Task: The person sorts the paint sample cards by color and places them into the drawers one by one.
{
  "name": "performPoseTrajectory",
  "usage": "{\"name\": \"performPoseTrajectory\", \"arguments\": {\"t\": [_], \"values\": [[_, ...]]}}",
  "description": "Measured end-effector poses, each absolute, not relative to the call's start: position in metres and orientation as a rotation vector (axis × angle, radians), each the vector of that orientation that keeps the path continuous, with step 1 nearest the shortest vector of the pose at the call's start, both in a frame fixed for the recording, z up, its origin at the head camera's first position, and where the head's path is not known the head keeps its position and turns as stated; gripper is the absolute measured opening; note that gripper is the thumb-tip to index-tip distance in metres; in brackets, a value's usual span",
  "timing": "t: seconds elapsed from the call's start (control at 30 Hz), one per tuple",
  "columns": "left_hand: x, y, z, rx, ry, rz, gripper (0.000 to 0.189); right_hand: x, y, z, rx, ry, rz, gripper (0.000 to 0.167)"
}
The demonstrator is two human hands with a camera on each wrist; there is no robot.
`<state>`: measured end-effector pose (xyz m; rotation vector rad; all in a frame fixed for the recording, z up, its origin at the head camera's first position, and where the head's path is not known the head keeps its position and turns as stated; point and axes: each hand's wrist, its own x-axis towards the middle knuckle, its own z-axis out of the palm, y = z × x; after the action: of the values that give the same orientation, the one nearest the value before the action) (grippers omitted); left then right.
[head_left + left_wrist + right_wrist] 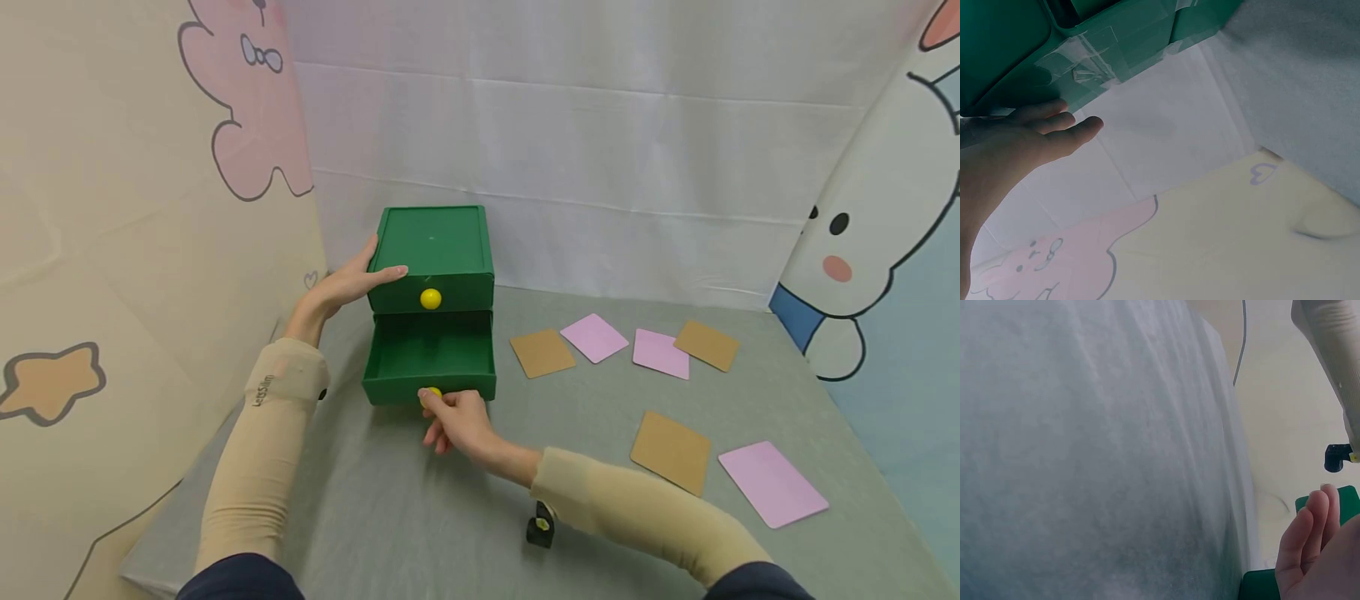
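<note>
A green two-drawer box (pixel 433 237) stands near the back wall, its upper drawer closed. The lower drawer (pixel 429 350) is pulled out, and its inside shows bare. My right hand (pixel 467 427) pinches the yellow knob on that drawer's front between thumb and forefinger. Another yellow knob (pixel 431 299) sits on the upper drawer. Against the box's left side rests my left hand (pixel 347 283), fingers straight, thumb over the top front edge. In the left wrist view, clear tape (pixel 1088 65) shows on the box's side by the fingers.
To the right on the grey tabletop (pixel 420 533) lie several cards, brown (pixel 671 452) and pink (pixel 772 483); one brown card overlaps a pink one (pixel 660 353). A cream cloth wall (pixel 150 250) runs along the left, a white one (pixel 585 167) behind.
</note>
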<state>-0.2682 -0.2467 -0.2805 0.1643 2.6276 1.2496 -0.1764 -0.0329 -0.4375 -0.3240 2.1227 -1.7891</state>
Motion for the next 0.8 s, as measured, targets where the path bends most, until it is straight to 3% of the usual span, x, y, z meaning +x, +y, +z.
{"name": "performPoseTrajectory", "arguments": {"t": [0.57,0.67,0.8], "values": [[-0.271,-0.246,-0.283,0.154,2.627,1.256,0.095,-0.159,-0.018,-0.446,-0.345,2.012,-1.751,0.058],[-0.269,-0.245,-0.283,0.154,2.635,1.25,0.095,-0.152,-0.007,-0.441,-0.393,2.014,-1.697,0.053],[-0.268,-0.244,-0.282,0.152,2.638,1.256,0.095,-0.14,0.015,-0.42,-0.619,2.129,-1.643,0.031]]}}
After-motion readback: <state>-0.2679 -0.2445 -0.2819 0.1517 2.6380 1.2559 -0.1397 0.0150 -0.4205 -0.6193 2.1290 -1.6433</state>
